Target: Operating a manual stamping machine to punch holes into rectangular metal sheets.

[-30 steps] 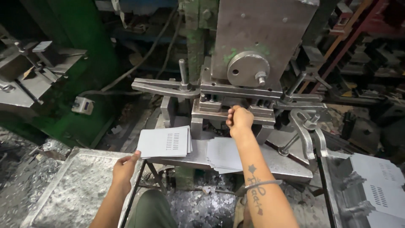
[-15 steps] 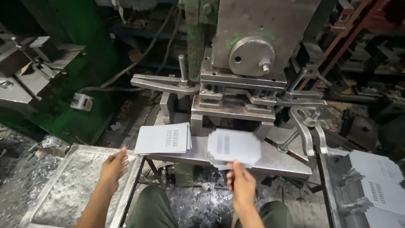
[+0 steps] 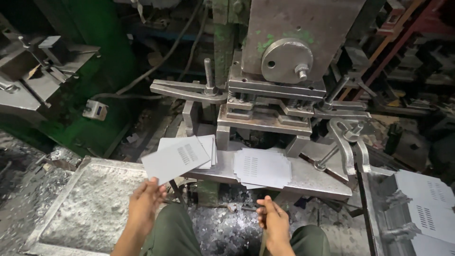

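Item: slotted grey sheet point(image 3: 174, 159) — thin metal plate, held by the left hand point(image 3: 144, 201) at its near corner, fingers pinched shut on the edge so the rest stays free. It hangs above the left end of the press bed point(image 3: 308, 178), just in front of the left stack point(image 3: 206, 147) of like sheets. Long axis runs from near-left to far-right, tilted up toward the press; slot patch faces up.

Right hand point(image 3: 274, 223) — loosely curled, holding nothing, below the bed's front edge near the middle stack point(image 3: 263, 167).

Scrap tray point(image 3: 61, 199) — under the bed's left corner, likely to catch punchings.
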